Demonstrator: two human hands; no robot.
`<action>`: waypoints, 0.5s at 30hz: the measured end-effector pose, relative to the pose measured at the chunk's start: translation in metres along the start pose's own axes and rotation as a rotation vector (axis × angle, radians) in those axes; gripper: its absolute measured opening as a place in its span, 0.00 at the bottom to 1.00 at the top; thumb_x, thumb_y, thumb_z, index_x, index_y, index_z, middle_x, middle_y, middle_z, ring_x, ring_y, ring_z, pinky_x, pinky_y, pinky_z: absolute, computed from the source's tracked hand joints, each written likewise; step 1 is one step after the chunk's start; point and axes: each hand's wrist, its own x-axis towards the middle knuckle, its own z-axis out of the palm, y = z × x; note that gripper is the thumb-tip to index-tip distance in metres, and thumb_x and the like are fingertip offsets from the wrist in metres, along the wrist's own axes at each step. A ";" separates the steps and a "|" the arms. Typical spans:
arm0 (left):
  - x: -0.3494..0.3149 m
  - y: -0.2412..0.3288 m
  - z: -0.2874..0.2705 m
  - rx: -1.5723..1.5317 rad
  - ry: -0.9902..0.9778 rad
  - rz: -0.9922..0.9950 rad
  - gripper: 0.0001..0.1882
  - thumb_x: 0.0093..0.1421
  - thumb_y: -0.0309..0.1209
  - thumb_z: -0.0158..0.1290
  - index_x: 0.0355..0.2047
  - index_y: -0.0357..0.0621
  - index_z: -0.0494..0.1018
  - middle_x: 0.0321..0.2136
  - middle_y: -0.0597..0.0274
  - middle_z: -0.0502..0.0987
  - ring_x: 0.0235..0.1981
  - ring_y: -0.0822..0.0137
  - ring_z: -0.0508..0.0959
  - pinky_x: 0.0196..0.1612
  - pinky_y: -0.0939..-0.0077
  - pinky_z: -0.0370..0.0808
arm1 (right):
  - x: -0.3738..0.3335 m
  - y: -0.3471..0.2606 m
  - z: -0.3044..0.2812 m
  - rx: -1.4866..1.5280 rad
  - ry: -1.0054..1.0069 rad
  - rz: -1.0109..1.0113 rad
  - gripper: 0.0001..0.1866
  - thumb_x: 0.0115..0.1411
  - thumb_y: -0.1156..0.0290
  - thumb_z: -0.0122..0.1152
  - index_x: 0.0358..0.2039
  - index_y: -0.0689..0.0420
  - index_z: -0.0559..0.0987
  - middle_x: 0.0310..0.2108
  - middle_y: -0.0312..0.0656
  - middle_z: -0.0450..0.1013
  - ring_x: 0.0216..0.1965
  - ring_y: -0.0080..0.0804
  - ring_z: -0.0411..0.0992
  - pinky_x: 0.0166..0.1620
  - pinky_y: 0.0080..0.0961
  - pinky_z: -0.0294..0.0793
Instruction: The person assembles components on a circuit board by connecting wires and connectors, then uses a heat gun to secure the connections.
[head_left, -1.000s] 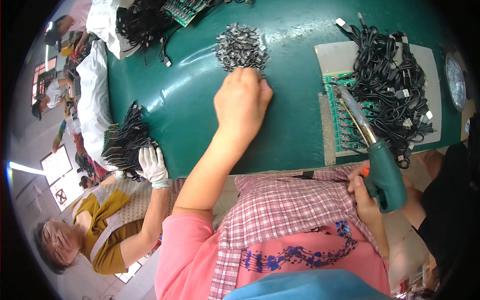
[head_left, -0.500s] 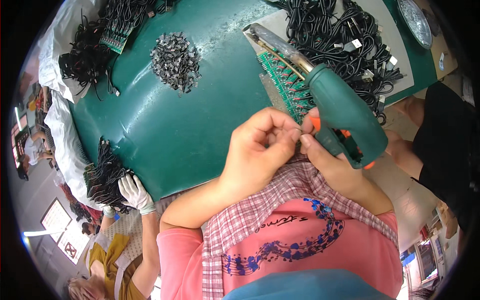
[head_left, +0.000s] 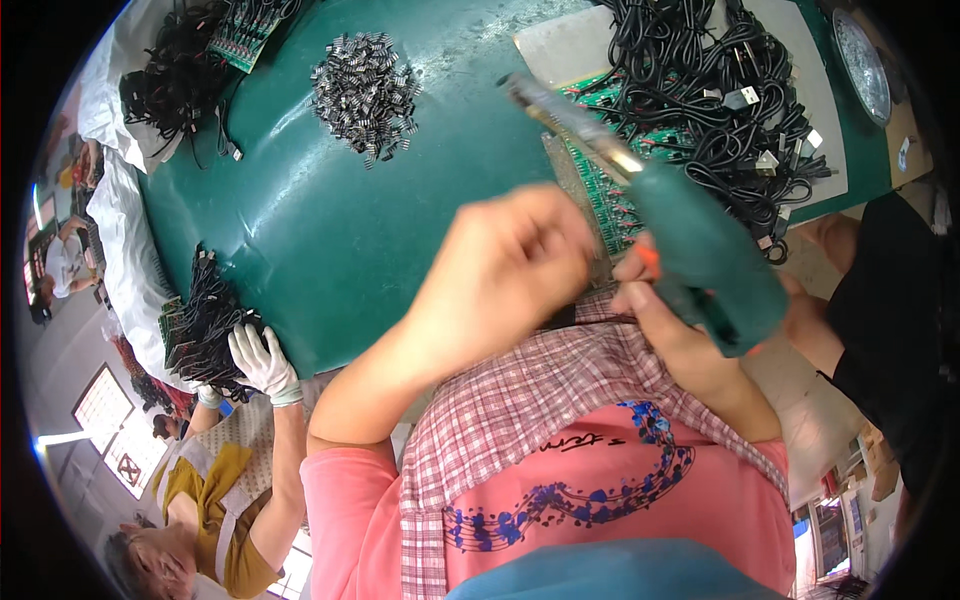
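My right hand (head_left: 655, 300) is closed round the grip of a green soldering gun (head_left: 712, 255) with an orange trigger. Its metal nose slants up and to the left over the green circuit boards (head_left: 605, 195). Beside it, my left hand (head_left: 525, 245) is blurred by motion, held above my checked apron with its fingers curled in. Whatever may sit between those fingertips is too small and smeared to make out. Black USB cables (head_left: 690, 70) lie heaped on and behind the boards.
Small black-and-silver parts (head_left: 365, 98) form a pile on the green table (head_left: 300, 235). More boards with cables (head_left: 185, 80) lie far left. At the left edge, a co-worker's gloved hand (head_left: 263, 362) touches a cable bundle (head_left: 208, 325). A shallow dish (head_left: 862, 68) stands far right.
My left hand has drawn away leftward and slightly up from my right hand, where the fingertips met before. The soldering gun has shifted a little right and down. The whole view has moved slightly.
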 end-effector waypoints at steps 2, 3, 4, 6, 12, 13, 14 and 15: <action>0.018 -0.007 -0.006 -0.117 0.180 -0.073 0.06 0.58 0.27 0.50 0.30 0.37 0.72 0.17 0.67 0.73 0.17 0.81 0.68 0.20 0.87 0.62 | -0.003 -0.009 0.001 0.237 0.202 0.109 0.08 0.56 0.80 0.56 0.38 0.63 0.74 0.29 0.37 0.73 0.27 0.21 0.72 0.30 0.18 0.72; 0.027 -0.008 -0.010 -0.099 0.243 -0.093 0.08 0.59 0.30 0.49 0.30 0.38 0.73 0.15 0.67 0.72 0.14 0.81 0.65 0.18 0.87 0.59 | -0.005 -0.007 -0.006 0.238 0.196 0.113 0.08 0.56 0.80 0.56 0.38 0.63 0.74 0.29 0.37 0.73 0.27 0.21 0.72 0.30 0.18 0.72; 0.034 -0.009 -0.010 -0.102 0.272 -0.112 0.08 0.59 0.30 0.50 0.30 0.37 0.73 0.15 0.67 0.72 0.14 0.81 0.65 0.18 0.87 0.60 | -0.009 -0.005 -0.019 0.119 0.098 0.131 0.07 0.57 0.80 0.55 0.38 0.63 0.74 0.29 0.37 0.73 0.27 0.20 0.72 0.30 0.17 0.72; 0.042 -0.008 -0.009 -0.107 0.307 -0.135 0.08 0.59 0.30 0.50 0.30 0.37 0.73 0.15 0.67 0.72 0.14 0.81 0.65 0.18 0.87 0.60 | -0.016 -0.002 -0.024 0.025 0.034 0.169 0.05 0.58 0.80 0.53 0.36 0.64 0.75 0.29 0.38 0.73 0.27 0.19 0.72 0.30 0.17 0.71; 0.052 -0.006 -0.006 -0.086 0.332 -0.145 0.08 0.58 0.27 0.49 0.27 0.34 0.72 0.14 0.64 0.74 0.14 0.80 0.67 0.17 0.84 0.63 | -0.027 0.020 -0.040 -0.203 -0.060 0.075 0.05 0.55 0.79 0.56 0.33 0.63 0.75 0.29 0.41 0.74 0.26 0.25 0.71 0.29 0.21 0.71; 0.052 -0.005 -0.006 -0.084 0.334 -0.154 0.08 0.57 0.27 0.49 0.27 0.34 0.72 0.14 0.64 0.74 0.14 0.80 0.67 0.17 0.84 0.63 | -0.026 0.019 -0.041 -0.200 -0.063 0.078 0.05 0.55 0.79 0.56 0.33 0.63 0.75 0.29 0.41 0.74 0.26 0.25 0.71 0.29 0.21 0.71; 0.052 -0.005 -0.006 -0.081 0.336 -0.163 0.08 0.57 0.27 0.49 0.26 0.34 0.73 0.14 0.64 0.74 0.14 0.80 0.67 0.17 0.84 0.63 | -0.025 0.017 -0.042 -0.201 -0.073 0.084 0.06 0.54 0.79 0.58 0.33 0.63 0.76 0.29 0.41 0.75 0.26 0.27 0.72 0.29 0.22 0.72; 0.052 -0.004 -0.006 -0.080 0.337 -0.166 0.08 0.57 0.27 0.49 0.26 0.34 0.73 0.14 0.64 0.74 0.14 0.80 0.67 0.17 0.84 0.63 | -0.025 0.016 -0.043 -0.203 -0.083 0.090 0.07 0.52 0.78 0.59 0.34 0.62 0.76 0.29 0.41 0.75 0.26 0.28 0.73 0.30 0.22 0.73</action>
